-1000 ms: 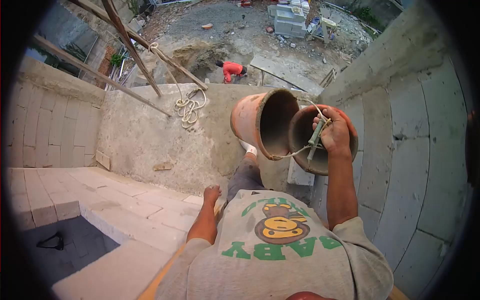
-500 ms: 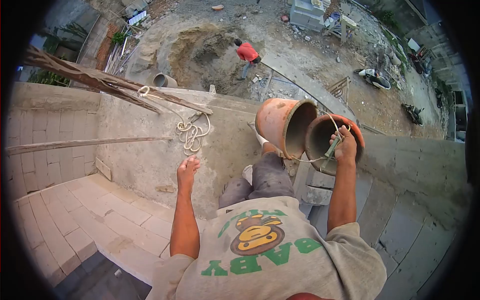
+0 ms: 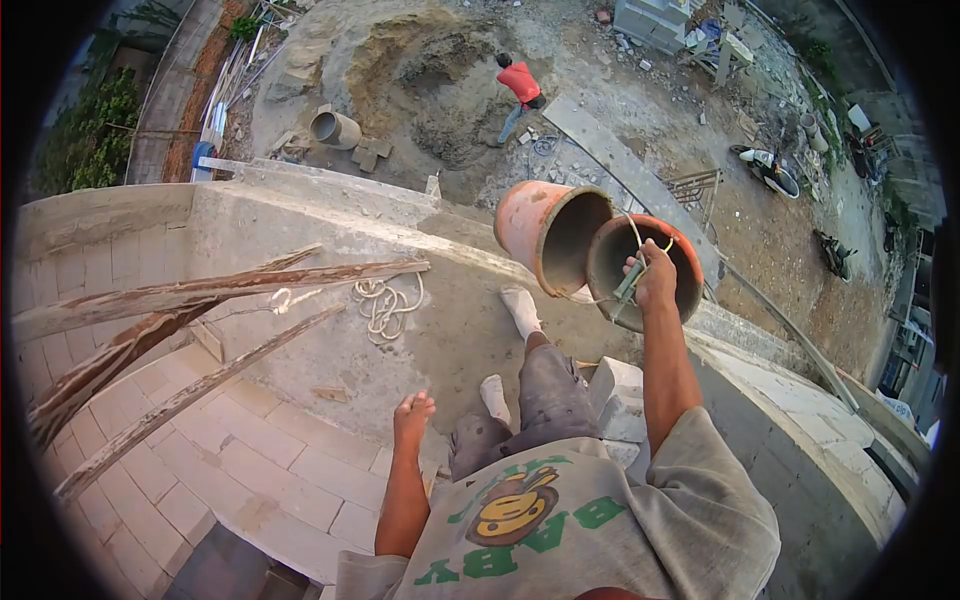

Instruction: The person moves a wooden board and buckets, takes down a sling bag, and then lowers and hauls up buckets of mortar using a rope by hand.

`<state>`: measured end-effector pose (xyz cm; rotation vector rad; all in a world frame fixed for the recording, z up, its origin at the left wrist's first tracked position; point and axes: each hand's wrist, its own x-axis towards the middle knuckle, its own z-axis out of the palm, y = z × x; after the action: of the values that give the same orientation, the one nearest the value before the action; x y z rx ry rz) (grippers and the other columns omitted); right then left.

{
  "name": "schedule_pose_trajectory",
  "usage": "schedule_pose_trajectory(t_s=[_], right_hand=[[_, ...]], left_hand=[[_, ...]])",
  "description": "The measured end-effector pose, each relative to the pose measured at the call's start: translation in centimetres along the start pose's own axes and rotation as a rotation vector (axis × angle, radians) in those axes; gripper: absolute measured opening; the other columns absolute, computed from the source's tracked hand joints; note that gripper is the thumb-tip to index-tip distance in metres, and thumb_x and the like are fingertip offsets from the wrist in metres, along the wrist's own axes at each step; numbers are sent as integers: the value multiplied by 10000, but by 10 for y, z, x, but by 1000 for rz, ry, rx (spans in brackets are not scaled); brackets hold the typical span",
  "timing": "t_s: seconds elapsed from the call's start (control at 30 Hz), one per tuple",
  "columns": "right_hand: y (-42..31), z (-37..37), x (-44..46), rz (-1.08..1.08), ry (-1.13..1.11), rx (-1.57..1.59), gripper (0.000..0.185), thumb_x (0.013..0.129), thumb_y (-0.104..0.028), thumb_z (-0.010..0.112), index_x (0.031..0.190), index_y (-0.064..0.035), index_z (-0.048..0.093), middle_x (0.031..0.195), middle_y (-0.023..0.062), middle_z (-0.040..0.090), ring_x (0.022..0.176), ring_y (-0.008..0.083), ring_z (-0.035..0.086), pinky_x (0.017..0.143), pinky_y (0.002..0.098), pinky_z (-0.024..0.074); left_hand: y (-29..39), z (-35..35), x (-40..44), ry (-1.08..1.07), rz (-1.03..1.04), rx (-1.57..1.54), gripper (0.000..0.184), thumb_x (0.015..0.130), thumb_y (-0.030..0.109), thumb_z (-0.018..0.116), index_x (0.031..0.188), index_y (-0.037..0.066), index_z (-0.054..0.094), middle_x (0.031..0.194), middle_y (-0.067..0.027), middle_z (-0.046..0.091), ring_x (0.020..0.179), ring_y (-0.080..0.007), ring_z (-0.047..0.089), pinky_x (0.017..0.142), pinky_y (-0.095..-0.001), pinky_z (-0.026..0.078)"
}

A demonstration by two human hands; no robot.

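Observation:
My right hand point(image 3: 655, 277) is closed round the handles of two orange buckets, where cord and a green grip point(image 3: 628, 282) show. One bucket point(image 3: 535, 222) tilts with its mouth towards the right; its grey-coated inside shows. The other bucket point(image 3: 692, 262) hangs against it, partly behind my hand and forearm. Both are near the outer edge of the concrete floor. My left hand point(image 3: 413, 417) is held low at my side, fingers loosely bent and apart, with nothing in it. Beyond it, a pale rope point(image 3: 385, 312) lies coiled on the floor.
Wooden poles point(image 3: 200, 300) cross the left side. Pale block walls point(image 3: 265, 455) stand at left, with a dark opening point(image 3: 235, 565) below. Loose blocks point(image 3: 615, 395) lie by my leg. Past the concrete edge point(image 3: 450, 250), a person in red point(image 3: 520, 85) bends by a sand pit far below.
My view has swung, and the poles now sit lower in it. The buckets, still in my right hand, appear further left. My left hand appears lower and further right.

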<state>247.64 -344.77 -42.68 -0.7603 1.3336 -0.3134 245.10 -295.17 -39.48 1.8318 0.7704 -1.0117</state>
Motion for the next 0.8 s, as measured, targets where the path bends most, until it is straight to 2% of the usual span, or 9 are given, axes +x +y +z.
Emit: schedule_pose_trajectory(t_s=[0.13,0.23,0.3,0.53,0.63,0.8], right_hand=[[-14,61,35,-23,-18,-43,171,840,-217,556,844,-54,506,743,47,494,607,175,536,548,320,475],[-7,92,68,-7,-57,-14,182,831,-221,559,834,-49,502,735,49,497,605,177,537,545,319,470],[-6,113,87,14,-49,8,191,824,-226,567,824,-48,498,732,49,497,603,178,537,546,319,469],[-16,192,157,2,-93,46,357,815,-282,583,1005,16,528,943,122,547,670,231,554,582,375,471],[-22,211,158,-4,-124,28,387,815,-285,581,1039,25,521,969,127,542,693,235,553,607,385,466],[-33,239,156,36,-125,18,430,811,-299,586,1074,36,522,980,120,543,709,234,545,646,396,454]], left_hand=[[97,20,9,-10,123,-117,440,876,378,498,1144,30,530,999,-88,604,879,-153,577,785,-297,426],[123,22,13,7,144,-107,441,882,368,491,1157,25,517,1014,-96,601,896,-157,573,810,-301,416],[115,19,21,25,88,-92,447,880,367,495,1164,23,511,1013,-93,601,892,-155,575,800,-299,419],[19,-1,45,96,-191,56,408,867,363,519,1097,27,540,942,-72,618,826,-135,585,693,-268,433],[23,9,35,109,-195,9,385,866,359,520,1067,32,550,920,-67,622,810,-130,587,667,-259,432],[53,27,42,64,-119,-70,403,868,358,517,1089,22,542,936,-75,618,819,-136,587,706,-267,433]])
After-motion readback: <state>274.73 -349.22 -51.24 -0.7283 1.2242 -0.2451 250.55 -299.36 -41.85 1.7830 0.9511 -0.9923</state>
